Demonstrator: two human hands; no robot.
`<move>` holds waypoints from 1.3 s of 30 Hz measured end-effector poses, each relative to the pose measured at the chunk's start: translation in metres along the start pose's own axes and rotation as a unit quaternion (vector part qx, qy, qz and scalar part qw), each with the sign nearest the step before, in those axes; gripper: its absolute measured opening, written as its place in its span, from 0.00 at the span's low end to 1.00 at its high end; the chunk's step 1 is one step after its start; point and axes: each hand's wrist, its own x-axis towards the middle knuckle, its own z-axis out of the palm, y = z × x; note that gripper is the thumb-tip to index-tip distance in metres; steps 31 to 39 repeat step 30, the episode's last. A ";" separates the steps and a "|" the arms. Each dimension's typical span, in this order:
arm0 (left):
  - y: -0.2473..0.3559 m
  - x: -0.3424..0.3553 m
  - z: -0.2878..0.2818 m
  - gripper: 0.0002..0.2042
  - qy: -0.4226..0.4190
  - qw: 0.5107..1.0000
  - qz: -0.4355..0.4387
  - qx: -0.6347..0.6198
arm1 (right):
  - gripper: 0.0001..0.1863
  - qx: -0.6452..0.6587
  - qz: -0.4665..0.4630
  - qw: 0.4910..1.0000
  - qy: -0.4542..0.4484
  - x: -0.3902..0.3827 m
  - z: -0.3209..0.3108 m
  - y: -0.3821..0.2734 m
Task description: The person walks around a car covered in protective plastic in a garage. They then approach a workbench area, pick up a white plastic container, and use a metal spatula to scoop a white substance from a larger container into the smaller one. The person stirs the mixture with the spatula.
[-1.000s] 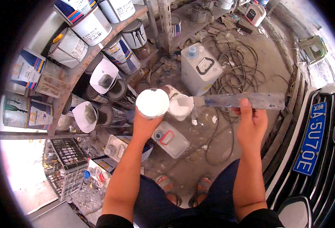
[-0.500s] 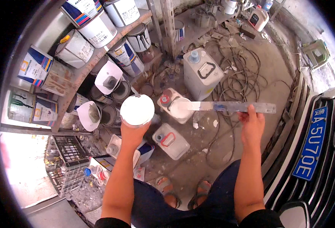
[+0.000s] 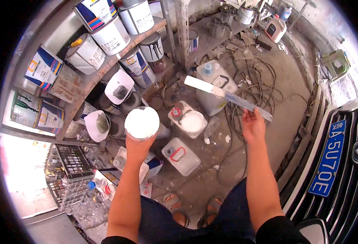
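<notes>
My left hand (image 3: 140, 147) is wrapped round a cup of white paint (image 3: 142, 123) and holds it up, its mouth facing me. In my right hand (image 3: 253, 129) a long flat mixing stick (image 3: 239, 100) is pinched near its right end. White paint coats the stick's far left end, which points over a tall pale canister (image 3: 217, 94). Between my hands, lower down, a second round container of white paint (image 3: 193, 123) sits on a jerrycan with a red cap (image 3: 175, 112). The stick is apart from both paint containers.
Shelves with several paint cans (image 3: 109, 38) rise at the left. A jerrycan with a red handle (image 3: 181, 156) stands before me. Coiled hose (image 3: 264, 87) lies on the floor beyond. A black crate (image 3: 71, 164) is at lower left, a car's front grille (image 3: 345, 162) at right.
My right hand has swung the stick up and away from the container on the jerrycan; its coated end now points up and to the left. The cup has shifted slightly left and down.
</notes>
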 end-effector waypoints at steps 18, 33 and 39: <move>0.001 -0.020 -0.045 0.27 0.090 0.996 -0.007 0.008 | 0.15 0.029 0.038 0.998 -0.028 0.049 0.020 0.063; -0.030 -0.084 -0.116 0.37 0.072 0.977 -0.068 0.189 | 0.35 -0.105 0.098 0.988 0.056 -0.003 0.001 0.057; -0.030 -0.084 -0.116 0.37 0.072 0.977 -0.068 0.189 | 0.35 -0.105 0.098 0.988 0.056 -0.003 0.001 0.057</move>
